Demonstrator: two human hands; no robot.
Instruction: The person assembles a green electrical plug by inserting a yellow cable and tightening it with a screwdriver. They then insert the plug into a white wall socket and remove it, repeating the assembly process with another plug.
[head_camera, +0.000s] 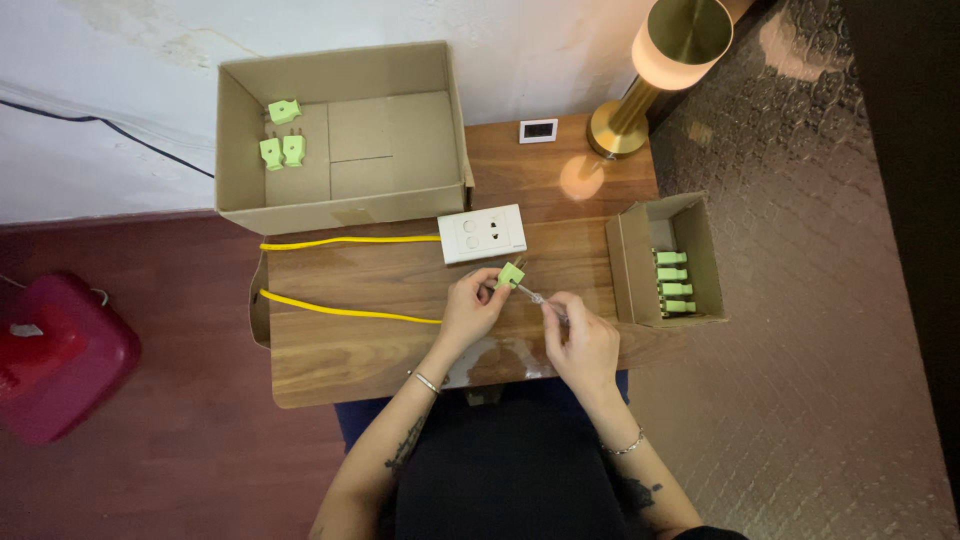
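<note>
A person sits at a small wooden desk, seen from above, with both forearms reaching forward over a dark lap. The left hand pinches a light green plug between thumb and fingertips, holding it just above the desk near the middle. The right hand is closed around a thin screwdriver with a clear handle, and its tip points up and left to meet the plug. Each wrist wears a thin bracelet.

Just beyond the plug lies a white socket block, flat on the desk. A yellow cable runs from it to the left edge of the desk, loops, and comes back toward the left hand.

At the far left of the desk stands a large open cardboard box holding three loose green plugs in its back left corner. On the right edge of the desk sits a small open cardboard box with four green plugs lined up in a neat row inside.

At the back of the desk, against the wall, stands a brass lamp that is lit, with a small white clock-like display beside its base. On the dark red floor to the left sits a red container.
</note>
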